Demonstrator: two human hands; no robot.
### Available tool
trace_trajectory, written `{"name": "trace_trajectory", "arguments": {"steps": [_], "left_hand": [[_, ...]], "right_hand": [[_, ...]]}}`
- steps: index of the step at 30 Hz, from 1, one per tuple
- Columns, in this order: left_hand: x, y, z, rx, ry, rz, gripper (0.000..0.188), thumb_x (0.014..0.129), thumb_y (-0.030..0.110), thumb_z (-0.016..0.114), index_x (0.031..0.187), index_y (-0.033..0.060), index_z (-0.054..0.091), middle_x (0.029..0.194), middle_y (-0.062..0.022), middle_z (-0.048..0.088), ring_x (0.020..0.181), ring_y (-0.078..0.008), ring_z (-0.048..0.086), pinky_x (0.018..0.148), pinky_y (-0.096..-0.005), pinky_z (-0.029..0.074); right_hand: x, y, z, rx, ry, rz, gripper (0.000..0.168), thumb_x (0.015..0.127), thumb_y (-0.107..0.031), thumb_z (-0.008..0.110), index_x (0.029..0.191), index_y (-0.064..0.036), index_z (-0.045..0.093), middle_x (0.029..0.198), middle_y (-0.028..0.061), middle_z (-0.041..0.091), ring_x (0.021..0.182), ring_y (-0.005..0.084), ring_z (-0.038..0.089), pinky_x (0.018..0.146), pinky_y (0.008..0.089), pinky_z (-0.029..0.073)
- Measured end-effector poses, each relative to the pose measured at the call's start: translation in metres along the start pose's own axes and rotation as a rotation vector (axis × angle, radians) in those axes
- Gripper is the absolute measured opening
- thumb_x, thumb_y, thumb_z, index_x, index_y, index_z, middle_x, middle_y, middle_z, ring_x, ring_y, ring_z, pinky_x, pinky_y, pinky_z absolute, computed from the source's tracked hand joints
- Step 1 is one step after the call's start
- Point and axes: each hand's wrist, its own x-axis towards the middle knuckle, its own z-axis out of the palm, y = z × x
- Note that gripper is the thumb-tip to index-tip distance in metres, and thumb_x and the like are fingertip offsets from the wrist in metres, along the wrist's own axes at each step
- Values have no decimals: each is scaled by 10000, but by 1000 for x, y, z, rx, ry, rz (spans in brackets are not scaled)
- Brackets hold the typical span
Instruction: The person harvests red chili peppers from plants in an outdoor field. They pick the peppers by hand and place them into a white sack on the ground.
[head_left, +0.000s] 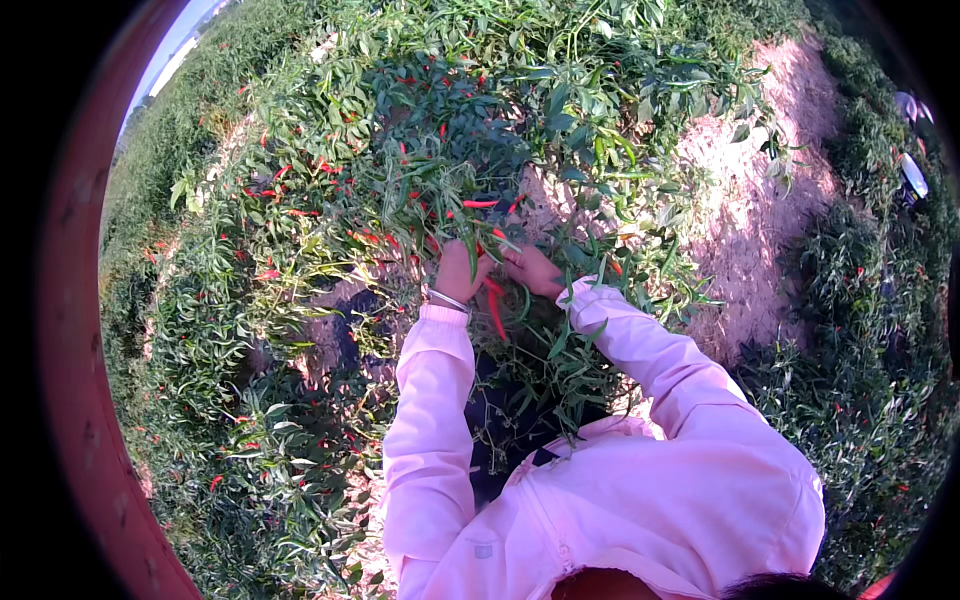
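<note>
My left hand (459, 271), with a bracelet (448, 301) at its wrist, is curled among the chili plants in front of me. A green chili pepper (472, 253) hangs across it. Close by on the right, my right hand (531, 270) has bent fingers, its fingertips beside a red chili pepper (499, 234) and a pale green stem. Leaves and the hands themselves hide what lies between the fingers. Just below the hands hang long red chili peppers (495, 311). A further red chili pepper (480, 204) lies sideways above them.
Dense chili plants (292, 442) with red and green fruit surround me. Leafy stems (551, 360) reach up between my forearms. Bare, dry soil (739, 225) runs along the right. White and dark objects (913, 176), too small to identify, show at the far right. A reddish brim (75, 322) borders the left.
</note>
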Motion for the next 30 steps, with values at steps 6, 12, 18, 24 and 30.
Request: {"name": "trace_trajectory", "arguments": {"steps": [6, 12, 18, 24, 30], "left_hand": [[-20, 18, 20, 365, 134, 46, 183, 763, 197, 576, 805, 24, 620, 738, -163, 590, 646, -341, 565, 562, -420, 436], [-39, 16, 24, -89, 456, -7, 91, 796, 76, 509, 796, 34, 590, 683, -107, 593, 522, -236, 550, 444, -316, 397], [-33, -2, 18, -1325, 251, -685, 150, 848, 132, 527, 708, 89, 492, 522, 55, 357, 405, -45, 334, 337, -195, 206], [-32, -14, 16, -1554, 264, -667, 146, 854, 182, 542, 747, 95, 493, 563, 37, 379, 440, -59, 344, 360, -193, 235], [-21, -8, 2, -1892, 283, -597, 111, 870, 182, 501, 881, 75, 526, 765, -24, 532, 503, -80, 388, 391, -183, 289]], "right_hand": [[3, 24, 5, -252, -4, 77, 201, 769, -166, 539, 944, -83, 590, 838, 163, 608, 764, 341, 584, 656, 379, 459], [3, -15, 7, -105, 14, 164, 201, 792, -224, 528, 894, -61, 586, 817, 176, 591, 748, 343, 569, 663, 389, 437], [5, -10, -1, -294, 8, -98, 212, 831, -237, 504, 878, -36, 553, 809, 153, 557, 762, 325, 526, 693, 382, 409], [11, 1, 2, -98, -9, -8, 250, 833, -254, 501, 935, -29, 535, 857, 163, 551, 828, 334, 532, 736, 385, 411], [6, 20, -1, -60, 104, 84, 236, 824, -159, 481, 1009, -18, 524, 932, 175, 562, 859, 314, 552, 767, 365, 423]]}}
